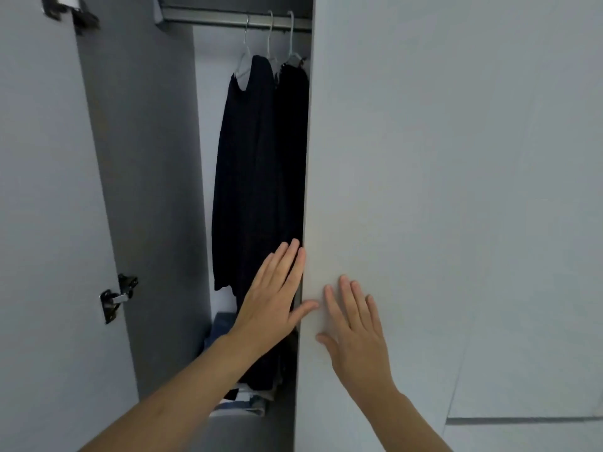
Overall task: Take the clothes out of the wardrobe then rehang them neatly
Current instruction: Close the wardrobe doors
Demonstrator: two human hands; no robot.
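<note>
Reaching towards the tall pale grey wardrobe door [440, 190] on the right, I have both hands up at its free edge. My left hand [277, 298] is flat, its fingers [287, 265] straight and close together, their tips at the door's edge in front of the hanging clothes, and the thumb stretches across onto the door's face. My right hand [355, 327] lies palm-down on the front of that door, fingers slightly spread and straight, holding nothing.

Inside the open gap, two long dark garments [257, 177] hang side by side from pale wire hangers [270, 44] hooked over a metal rail [228, 21] at the top. The right-hand garment is partly hidden behind the door edge. Below them, on the wardrobe floor, sits a loose pile of folded clothes [251, 396], blue and white among them; I cannot tell what pieces they are.

To the left, the other pale grey door [42, 223] stands swung open, with a dark metal hinge [117, 296] joining it to the grey side panel [146, 190].
</note>
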